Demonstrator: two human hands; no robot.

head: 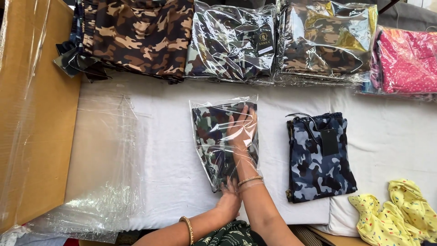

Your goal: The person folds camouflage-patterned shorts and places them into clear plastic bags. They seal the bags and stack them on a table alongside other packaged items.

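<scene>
A folded green camouflage garment point(210, 136) lies inside a clear plastic bag point(200, 107) on the white cloth. My right hand point(242, 130) is pushed deep inside the bag, flat on the garment, with a gold bangle at the wrist. My left hand point(229, 200) grips the bag's open near edge, and that wrist also wears a bangle. To the right lies an unbagged folded blue-grey camouflage garment point(318, 161) with a dark tag and drawstring.
Bagged and loose camouflage garments point(232, 41) are stacked along the far edge, with pink ones point(405, 61) at far right. A cardboard box point(32, 114) stands left, with loose clear bags point(102, 182) beside it. A yellow printed cloth point(396, 214) lies at the near right.
</scene>
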